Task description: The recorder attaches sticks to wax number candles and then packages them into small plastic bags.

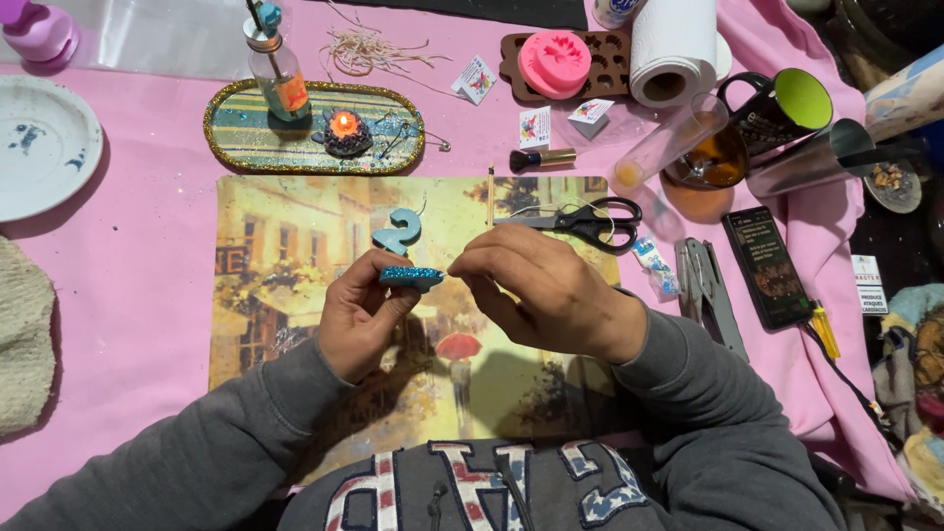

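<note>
My left hand (pixel 362 313) holds a flat blue glittery piece (pixel 413 277) edge-on between thumb and fingers, above a painted placemat (pixel 285 285). My right hand (pixel 541 290) has its fingertips pinched together right at the piece's right end, touching or nearly touching it; whether something thin is in that pinch I cannot tell. A light blue number-shaped candle (pixel 398 231) with a wick lies on the placemat just beyond my left hand.
Black scissors (pixel 590 221) and a thin wooden stick (pixel 490 194) lie past my right hand. A glittery oval tray (pixel 246 133) carries a small bottle (pixel 278 74) and a lit candle (pixel 344 126). A phone (pixel 767 265), metal punch (pixel 710 293), paper roll (pixel 672 49), mug (pixel 787 103) stand right.
</note>
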